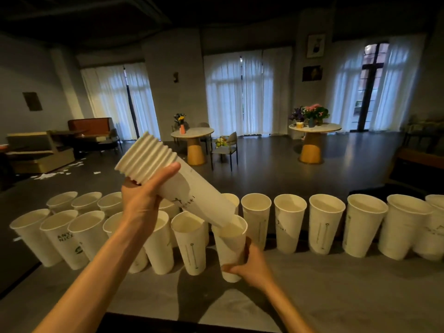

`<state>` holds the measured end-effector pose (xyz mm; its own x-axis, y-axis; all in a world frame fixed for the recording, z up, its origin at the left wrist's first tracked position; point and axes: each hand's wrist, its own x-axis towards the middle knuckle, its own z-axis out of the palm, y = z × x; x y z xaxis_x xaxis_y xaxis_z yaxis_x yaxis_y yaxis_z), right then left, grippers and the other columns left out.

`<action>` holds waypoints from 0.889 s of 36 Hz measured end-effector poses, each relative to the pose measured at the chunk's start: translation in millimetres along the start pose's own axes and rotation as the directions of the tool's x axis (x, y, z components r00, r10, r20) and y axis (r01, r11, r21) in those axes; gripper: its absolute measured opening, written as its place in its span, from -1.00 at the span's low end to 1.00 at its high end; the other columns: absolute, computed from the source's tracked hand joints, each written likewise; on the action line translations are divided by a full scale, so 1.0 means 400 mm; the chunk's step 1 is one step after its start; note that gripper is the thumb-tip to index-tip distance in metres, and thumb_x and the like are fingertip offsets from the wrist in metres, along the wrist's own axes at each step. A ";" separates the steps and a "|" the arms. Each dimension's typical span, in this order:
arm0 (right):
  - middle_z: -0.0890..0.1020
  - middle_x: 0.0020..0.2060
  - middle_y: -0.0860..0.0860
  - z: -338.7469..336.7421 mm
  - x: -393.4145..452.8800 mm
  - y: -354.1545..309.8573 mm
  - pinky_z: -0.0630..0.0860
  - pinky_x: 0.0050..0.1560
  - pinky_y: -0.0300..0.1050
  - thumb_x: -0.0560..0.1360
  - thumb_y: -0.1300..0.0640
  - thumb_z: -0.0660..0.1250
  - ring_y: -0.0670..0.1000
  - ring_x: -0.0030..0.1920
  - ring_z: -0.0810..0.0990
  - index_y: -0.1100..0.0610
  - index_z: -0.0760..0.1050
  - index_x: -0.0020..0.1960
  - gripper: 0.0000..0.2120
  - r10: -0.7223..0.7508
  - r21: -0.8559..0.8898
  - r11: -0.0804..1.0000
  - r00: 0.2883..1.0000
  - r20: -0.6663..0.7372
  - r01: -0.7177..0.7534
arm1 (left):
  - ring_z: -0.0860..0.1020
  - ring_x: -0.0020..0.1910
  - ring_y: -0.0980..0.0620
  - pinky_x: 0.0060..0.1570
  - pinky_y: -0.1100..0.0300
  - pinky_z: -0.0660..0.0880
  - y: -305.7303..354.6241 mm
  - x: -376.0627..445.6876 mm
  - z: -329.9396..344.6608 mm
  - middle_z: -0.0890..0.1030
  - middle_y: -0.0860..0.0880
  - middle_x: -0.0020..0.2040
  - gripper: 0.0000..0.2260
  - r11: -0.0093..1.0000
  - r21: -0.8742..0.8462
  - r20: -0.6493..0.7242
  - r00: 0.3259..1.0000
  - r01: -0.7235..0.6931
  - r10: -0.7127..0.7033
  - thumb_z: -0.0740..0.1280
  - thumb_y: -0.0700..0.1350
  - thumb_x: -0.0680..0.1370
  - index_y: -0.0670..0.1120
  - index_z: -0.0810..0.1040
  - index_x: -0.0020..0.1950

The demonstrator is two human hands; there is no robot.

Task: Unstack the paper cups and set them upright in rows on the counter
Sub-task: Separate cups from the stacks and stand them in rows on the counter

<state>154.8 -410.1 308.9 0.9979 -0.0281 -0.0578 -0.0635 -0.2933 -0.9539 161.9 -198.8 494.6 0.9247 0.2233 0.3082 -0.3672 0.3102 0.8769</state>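
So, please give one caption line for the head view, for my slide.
Left hand holds a tilted cup stack; right hand grips the bottom cup on the counter.

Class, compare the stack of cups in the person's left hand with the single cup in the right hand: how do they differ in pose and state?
The stack of cups is tilted, rims up-left; the single cup stands about upright. The stack is lifted in the left hand; the single cup, in the right hand, sits low at the counter. The stack shows many nested rims; the single cup shows one. Both are white paper.
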 end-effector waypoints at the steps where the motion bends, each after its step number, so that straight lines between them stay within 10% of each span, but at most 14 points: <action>1: 0.49 0.36 -0.08 0.008 0.010 0.004 0.38 0.41 0.17 0.28 0.07 0.64 0.04 0.43 0.41 -0.10 0.31 0.39 -0.20 0.004 0.006 1.000 1.000 0.001 -0.004 | 0.60 0.20 0.01 0.17 -0.02 0.59 0.006 -0.002 -0.008 0.61 -0.01 0.18 -0.30 1.000 0.001 0.001 1.000 -0.008 0.008 0.61 -0.07 0.26 -0.03 0.45 0.36; 12: 0.39 0.45 -0.07 0.034 0.040 0.017 0.42 0.39 0.23 0.25 -0.01 0.66 0.06 0.46 0.36 -0.07 0.16 0.53 0.01 0.028 -0.001 1.000 0.998 0.063 -0.028 | 0.64 0.20 -0.05 0.03 0.05 0.63 0.014 -0.044 -0.069 0.64 -0.08 0.24 -0.06 0.997 0.057 0.045 0.998 0.046 -0.049 0.70 0.09 0.08 -0.02 0.47 0.41; 16: 0.49 0.19 0.02 -0.006 0.005 0.019 0.61 -0.16 -0.12 0.56 0.15 0.38 0.04 0.10 0.53 0.00 0.28 0.40 -0.52 0.161 0.271 0.947 0.984 0.073 -0.175 | 0.66 0.12 -0.03 -0.01 0.02 0.64 -0.005 -0.063 -0.049 0.68 -0.04 0.13 -0.17 0.992 0.047 0.120 0.985 0.116 -0.120 0.66 0.08 0.08 0.01 0.52 0.32; 21: 0.70 -0.09 0.08 -0.049 -0.074 -0.021 0.57 -0.18 -0.30 0.53 0.19 0.42 0.05 -0.05 0.67 0.19 0.59 0.09 -0.84 0.135 0.294 0.952 0.979 -0.150 -0.086 | 0.67 0.08 -0.06 -0.11 0.06 0.63 -0.040 -0.088 0.011 0.68 -0.09 0.12 -0.28 0.961 0.012 0.262 0.926 0.278 -0.271 0.61 -0.01 0.17 -0.03 0.51 0.32; 26: 0.56 0.20 0.28 -0.078 -0.173 -0.099 0.47 0.22 0.10 0.51 -0.41 0.20 0.25 0.19 0.54 0.17 0.54 0.34 -0.27 -0.009 0.594 0.793 0.972 0.233 -0.135 | 0.67 0.07 -0.10 -0.10 0.02 0.62 -0.069 -0.113 0.062 0.70 -0.14 0.10 -0.37 0.918 0.029 0.381 0.845 0.395 -0.375 0.63 -0.08 0.21 -0.05 0.56 0.25; 32: 0.63 0.17 0.20 -0.081 -0.242 -0.136 0.52 0.26 0.16 0.29 -0.35 0.50 0.16 0.15 0.63 0.15 0.35 0.43 -0.09 -0.055 0.498 0.866 0.978 0.202 -0.054 | 0.67 0.02 -0.09 -0.03 -0.01 0.61 -0.080 -0.097 0.088 0.73 -0.06 -0.07 -0.48 0.913 0.049 0.469 0.797 0.406 -0.380 0.59 -0.06 0.19 0.00 0.58 0.12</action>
<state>61.2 -422.3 375.8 0.9814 0.1813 -0.0631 -0.1035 0.2231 -0.9693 141.3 -249.9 467.6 0.9237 -0.3733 0.0860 0.0451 0.3288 0.9433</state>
